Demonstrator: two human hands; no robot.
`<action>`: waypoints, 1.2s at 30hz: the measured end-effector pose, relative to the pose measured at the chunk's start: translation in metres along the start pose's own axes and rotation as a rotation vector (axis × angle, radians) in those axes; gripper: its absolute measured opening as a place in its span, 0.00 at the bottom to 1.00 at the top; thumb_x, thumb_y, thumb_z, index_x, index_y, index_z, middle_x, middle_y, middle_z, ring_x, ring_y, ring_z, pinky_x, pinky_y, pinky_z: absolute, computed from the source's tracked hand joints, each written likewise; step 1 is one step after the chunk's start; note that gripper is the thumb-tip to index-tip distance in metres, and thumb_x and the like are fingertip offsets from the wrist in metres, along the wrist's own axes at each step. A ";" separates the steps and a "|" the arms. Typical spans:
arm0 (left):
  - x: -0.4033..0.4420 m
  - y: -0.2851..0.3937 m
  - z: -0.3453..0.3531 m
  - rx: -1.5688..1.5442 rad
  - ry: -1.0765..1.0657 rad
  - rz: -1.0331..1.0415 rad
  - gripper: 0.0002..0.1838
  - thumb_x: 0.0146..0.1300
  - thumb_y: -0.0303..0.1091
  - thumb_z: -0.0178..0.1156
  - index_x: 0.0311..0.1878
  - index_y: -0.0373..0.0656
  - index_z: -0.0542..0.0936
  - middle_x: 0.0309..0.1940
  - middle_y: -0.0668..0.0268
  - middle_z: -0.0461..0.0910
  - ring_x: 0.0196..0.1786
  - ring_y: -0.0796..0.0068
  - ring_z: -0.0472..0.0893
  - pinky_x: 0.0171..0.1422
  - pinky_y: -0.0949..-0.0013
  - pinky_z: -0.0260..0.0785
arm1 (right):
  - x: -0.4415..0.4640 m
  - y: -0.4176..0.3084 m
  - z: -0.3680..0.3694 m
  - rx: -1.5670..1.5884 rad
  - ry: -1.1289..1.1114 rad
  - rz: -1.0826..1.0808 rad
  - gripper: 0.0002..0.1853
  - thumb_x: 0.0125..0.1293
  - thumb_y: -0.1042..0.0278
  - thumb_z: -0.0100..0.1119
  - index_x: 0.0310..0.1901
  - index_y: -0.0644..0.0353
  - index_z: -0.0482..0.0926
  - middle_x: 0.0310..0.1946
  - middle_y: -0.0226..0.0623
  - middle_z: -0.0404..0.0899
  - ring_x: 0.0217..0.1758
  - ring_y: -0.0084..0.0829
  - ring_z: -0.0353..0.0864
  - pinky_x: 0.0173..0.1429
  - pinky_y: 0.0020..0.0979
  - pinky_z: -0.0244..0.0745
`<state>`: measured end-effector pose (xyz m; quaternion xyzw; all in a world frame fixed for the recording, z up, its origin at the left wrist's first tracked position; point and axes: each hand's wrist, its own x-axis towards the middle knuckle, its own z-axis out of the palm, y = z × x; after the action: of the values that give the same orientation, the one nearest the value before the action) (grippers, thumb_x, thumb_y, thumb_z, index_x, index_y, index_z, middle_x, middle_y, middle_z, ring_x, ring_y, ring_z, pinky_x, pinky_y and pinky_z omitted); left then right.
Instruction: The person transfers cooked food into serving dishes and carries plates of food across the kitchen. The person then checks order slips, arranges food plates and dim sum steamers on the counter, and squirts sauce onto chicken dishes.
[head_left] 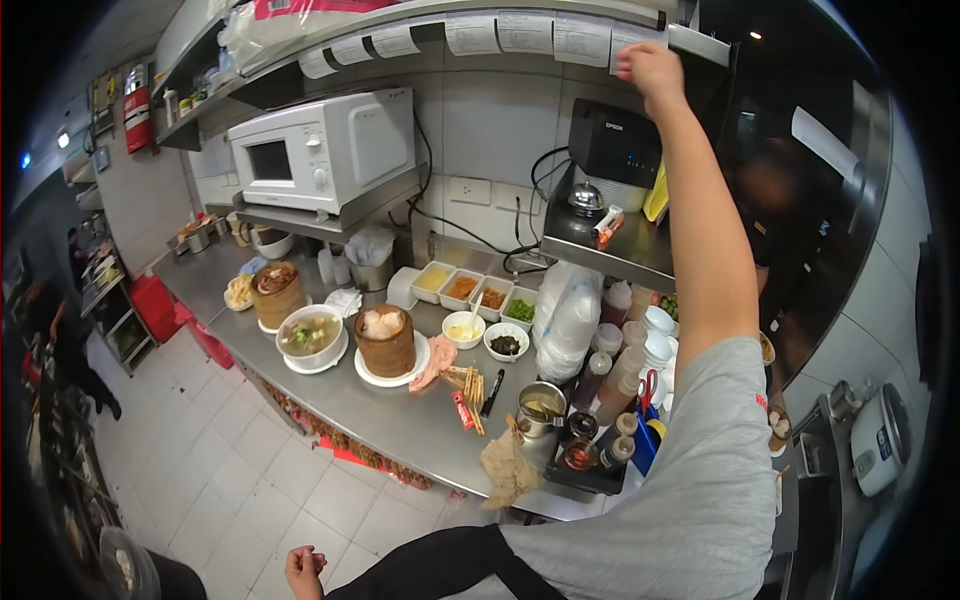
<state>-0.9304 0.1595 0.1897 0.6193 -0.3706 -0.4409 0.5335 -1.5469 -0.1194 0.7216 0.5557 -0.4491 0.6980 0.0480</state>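
Observation:
My right hand (pixel 655 80) is raised to the shelf edge, its fingers closed at the lower part of a printed paper slip (pixel 628 40). More slips (pixel 525 32) hang in a row to its left. Low at the bottom edge, away from the counter, my left hand (pixel 305 572) has its fingers curled together; what they hold, if anything, I cannot make out. Between the hands, the steel counter (pixel 420 440) bears a bowl of soup (pixel 310 337) and two bamboo steamers, one with pale dumplings (pixel 382 324) and one with brown food (pixel 276 280).
A white microwave (pixel 325 150) and a black Epson printer (pixel 615 140) sit on raised shelves. Topping tubs (pixel 460 288), a black marker (pixel 492 393), a metal cup (pixel 541 408), sauce bottles (pixel 615 385) and red scissors (pixel 648 388) crowd the counter. Another person (pixel 770 190) stands behind at right.

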 end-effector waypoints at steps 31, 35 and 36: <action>0.676 0.151 0.325 0.423 -0.678 0.824 0.26 0.42 0.23 0.66 0.50 0.37 0.76 0.48 0.59 0.78 0.54 0.67 0.75 0.58 0.68 0.65 | -0.336 -0.012 0.198 -0.803 -0.054 -0.216 0.14 0.51 0.80 0.59 0.42 0.62 0.77 0.44 0.38 0.74 0.45 0.29 0.76 0.46 0.25 0.72; 0.678 0.160 0.343 0.236 -0.714 0.648 0.26 0.41 0.20 0.65 0.49 0.36 0.76 0.46 0.61 0.78 0.49 0.69 0.76 0.54 0.71 0.66 | -0.250 -0.022 0.138 -0.388 0.303 -0.086 0.09 0.60 0.79 0.52 0.43 0.64 0.75 0.40 0.32 0.76 0.44 0.21 0.75 0.45 0.22 0.71; 0.658 0.176 0.328 0.306 -0.657 0.690 0.24 0.41 0.19 0.65 0.48 0.37 0.77 0.45 0.61 0.78 0.48 0.70 0.76 0.52 0.71 0.67 | -0.236 -0.028 0.131 -0.372 0.335 -0.147 0.09 0.61 0.79 0.51 0.43 0.64 0.74 0.41 0.31 0.75 0.44 0.20 0.74 0.45 0.22 0.71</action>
<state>-1.0161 -0.5897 0.2508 0.3601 -0.7628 -0.3510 0.4066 -1.3460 -0.0896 0.5415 0.4451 -0.5137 0.6805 0.2738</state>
